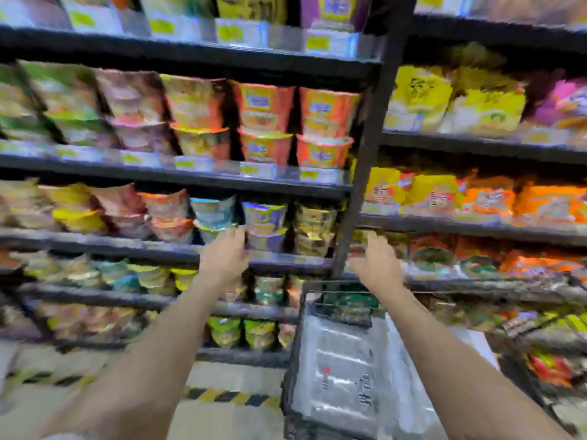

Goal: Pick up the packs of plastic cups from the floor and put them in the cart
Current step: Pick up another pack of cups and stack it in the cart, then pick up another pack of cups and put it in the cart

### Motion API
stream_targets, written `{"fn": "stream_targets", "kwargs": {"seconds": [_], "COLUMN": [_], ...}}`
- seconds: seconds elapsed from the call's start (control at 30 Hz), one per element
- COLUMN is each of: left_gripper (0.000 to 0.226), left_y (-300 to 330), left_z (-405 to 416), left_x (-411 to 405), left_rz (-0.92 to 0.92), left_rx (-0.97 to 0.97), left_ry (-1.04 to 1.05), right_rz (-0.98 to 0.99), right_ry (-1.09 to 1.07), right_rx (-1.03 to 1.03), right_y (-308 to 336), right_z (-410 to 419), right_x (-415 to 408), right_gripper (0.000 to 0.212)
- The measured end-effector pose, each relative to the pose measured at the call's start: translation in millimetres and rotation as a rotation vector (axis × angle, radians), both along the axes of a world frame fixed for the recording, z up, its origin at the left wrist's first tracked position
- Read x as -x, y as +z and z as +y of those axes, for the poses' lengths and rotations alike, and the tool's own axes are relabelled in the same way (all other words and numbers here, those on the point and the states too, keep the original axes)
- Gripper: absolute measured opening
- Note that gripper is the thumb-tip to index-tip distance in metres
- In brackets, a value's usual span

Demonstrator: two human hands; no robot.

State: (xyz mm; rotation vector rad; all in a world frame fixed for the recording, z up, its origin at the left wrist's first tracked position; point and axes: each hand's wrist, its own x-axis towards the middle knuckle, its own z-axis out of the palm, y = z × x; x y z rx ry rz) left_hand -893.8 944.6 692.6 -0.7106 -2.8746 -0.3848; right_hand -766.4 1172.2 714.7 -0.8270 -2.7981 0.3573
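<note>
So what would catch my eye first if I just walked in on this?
The wall of black shelves, packed with bright noodle cups and snack bags, fills the view. Two bare hands, left and right, reach forward, apparently empty. Below the right one, a dark cart holds clear packs of what seem to be plastic cups.

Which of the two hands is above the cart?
The right hand. It hangs over the far end of the black cart, which holds clear packs of plastic cups. The left hand reaches toward the noodle shelves, left of the cart.
</note>
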Motion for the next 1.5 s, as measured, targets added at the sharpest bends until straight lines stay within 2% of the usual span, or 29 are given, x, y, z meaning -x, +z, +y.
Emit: {"fn": "stream_targets", "kwargs": {"seconds": [0.13,0.27,0.37,0.5,0.67,0.73,0.83,0.97,1.1,1.27,1.37,1.4,1.5], "left_gripper": [0.046,0.042,0.047,0.046,0.049,0.048,0.048,0.048,0.047,0.047,0.046,0.046,0.055], "left_y": [3.7,-7.2,-27.1,-64.3,-105.6,-125.0,-164.5,-243.0,-342.1,-499.6,-613.3,-634.3,-731.4], "left_z": [-171.0,-328.1,-422.3,-507.1,-571.4,-592.4,-615.4,-630.7,-647.5,-670.6,-682.7,-685.3,-682.4], "left_x": [-48.4,-147.2,-250.2,-389.2,-499.1,-518.1,-530.5,-529.6,-514.3,-485.6,-465.8,-460.1,-441.7], "left_rz": [-0.024,-0.019,-0.059,-0.160,-0.300,-0.336,-0.385,-0.438,-0.493,-0.491,-0.423,-0.393,-0.295], "left_rx": [-0.003,-0.171,-0.155,-0.181,-0.203,-0.205,-0.312,-0.516,-0.745,-0.996,-1.094,-1.128,-1.200], "left_ry": [0.446,0.852,1.133,1.460,1.664,1.692,1.756,1.868,2.030,2.202,2.311,2.329,2.441], "right_rz": [0.007,-0.054,-0.114,-0.254,-0.438,-0.499,-0.577,-0.671,-0.723,-0.735,-0.740,-0.737,-0.720], "right_ry": [0.394,0.779,1.037,1.266,1.436,1.450,1.458,1.514,1.656,1.839,1.936,1.948,2.015], "right_rx": [0.059,0.080,0.104,0.096,0.147,0.141,0.091,-0.057,-0.237,-0.374,-0.434,-0.448,-0.502], "right_y": [-3.7,-22.4,-45.7,-76.4,-127.5,-148.3,-183.4,-239.5,-322.8,-473.3,-588.3,-608.8,-712.0], "right_z": [-136.3,-294.4,-409.9,-533.8,-629.4,-656.4,-692.9,-747.2,-822.2,-925.3,-973.8,-984.0,-1010.5], "right_x": [37.8,37.8,5.1,-68.1,-140.7,-154.9,-159.7,-150.9,-138.0,-135.0,-138.7,-138.3,-136.2], "right_gripper": [0.059,0.054,0.056,0.057,0.062,0.062,0.060,0.060,0.060,0.061,0.063,0.064,0.065]}}
